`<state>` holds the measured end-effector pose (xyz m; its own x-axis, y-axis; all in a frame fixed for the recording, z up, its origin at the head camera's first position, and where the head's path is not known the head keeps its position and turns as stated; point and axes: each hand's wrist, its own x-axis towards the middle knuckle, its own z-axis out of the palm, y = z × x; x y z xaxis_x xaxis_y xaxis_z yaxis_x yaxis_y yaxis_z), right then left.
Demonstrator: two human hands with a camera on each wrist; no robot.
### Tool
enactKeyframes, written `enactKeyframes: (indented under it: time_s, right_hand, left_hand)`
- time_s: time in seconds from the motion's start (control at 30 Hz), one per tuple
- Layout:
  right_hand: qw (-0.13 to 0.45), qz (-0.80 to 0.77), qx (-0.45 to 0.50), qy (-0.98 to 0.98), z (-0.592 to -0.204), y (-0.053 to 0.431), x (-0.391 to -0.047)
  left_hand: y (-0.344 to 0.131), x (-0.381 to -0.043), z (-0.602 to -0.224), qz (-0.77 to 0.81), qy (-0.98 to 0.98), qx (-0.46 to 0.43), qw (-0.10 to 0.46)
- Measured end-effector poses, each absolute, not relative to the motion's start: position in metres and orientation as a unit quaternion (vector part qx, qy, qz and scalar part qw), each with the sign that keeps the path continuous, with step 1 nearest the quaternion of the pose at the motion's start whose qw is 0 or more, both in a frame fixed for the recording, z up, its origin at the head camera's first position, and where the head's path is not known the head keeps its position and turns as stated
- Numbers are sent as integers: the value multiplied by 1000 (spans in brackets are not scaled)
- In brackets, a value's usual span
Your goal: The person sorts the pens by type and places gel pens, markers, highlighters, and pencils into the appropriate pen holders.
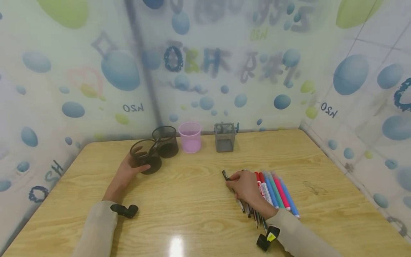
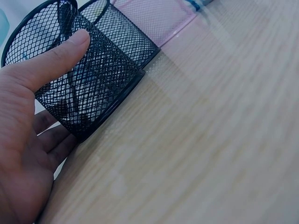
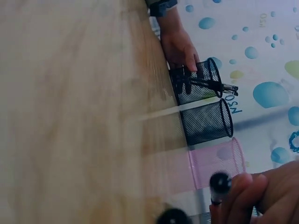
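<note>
My left hand [image 1: 126, 169] grips the round black mesh pen cup [image 2: 100, 88] at the left end of the row, its thumb across the near side and fingers behind. Black pens [image 3: 208, 85] stand slanted in this cup, their ends above its rim. On the right of the table, my right hand [image 1: 245, 185] pinches a black-ended pen [image 1: 226, 175] between thumb and fingers. Beneath that hand lie several pens and pencils [image 1: 255, 218], partly hidden by it. Beside them is a row of capped markers [image 1: 276, 192] in red, blue, green and pink.
A second black mesh cup [image 1: 168, 150] stands right behind the gripped one. To its right are a pink mesh cup [image 1: 191, 141] and a square grey mesh holder [image 1: 224, 139]. Patterned sheeting [image 1: 205, 85] rises behind the wooden table [image 1: 179, 200].
</note>
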<state>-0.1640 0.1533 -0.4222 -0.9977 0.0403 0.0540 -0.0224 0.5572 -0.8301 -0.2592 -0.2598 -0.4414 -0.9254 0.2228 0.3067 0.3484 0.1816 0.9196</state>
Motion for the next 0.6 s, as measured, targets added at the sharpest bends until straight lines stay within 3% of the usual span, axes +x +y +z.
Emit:
enactKeyframes:
  time_s: [0.6]
  right_hand:
    - [8,665,-25,-746,-357,126,-175]
  left_hand:
    - [-260,-258,-442,-615,-767,-176,53]
